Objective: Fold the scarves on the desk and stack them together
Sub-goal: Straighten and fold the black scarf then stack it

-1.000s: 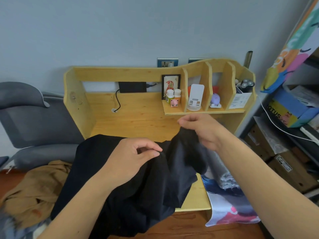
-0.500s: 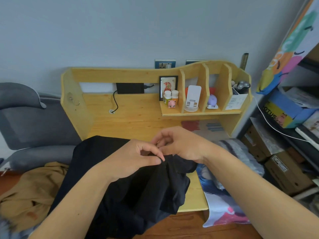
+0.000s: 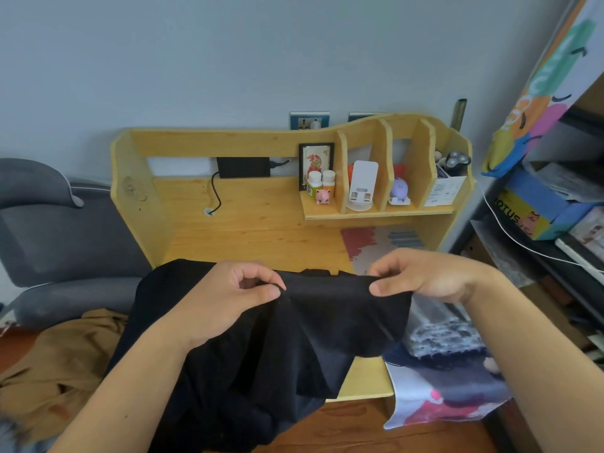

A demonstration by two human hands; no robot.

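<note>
Head view: pinching the black scarf (image 3: 327, 322) along its top edge, left hand (image 3: 228, 299) thumb against forefinger, right hand (image 3: 421, 276) the same. Best now to pull the edge taut and level between the pinches, then match corners before laying it flat on the desk (image 3: 261, 237). Short span stretched between the two sets of fingertips; the rest hanging below them, bunched under the left wrist and spilling over the desk's near edge
</note>
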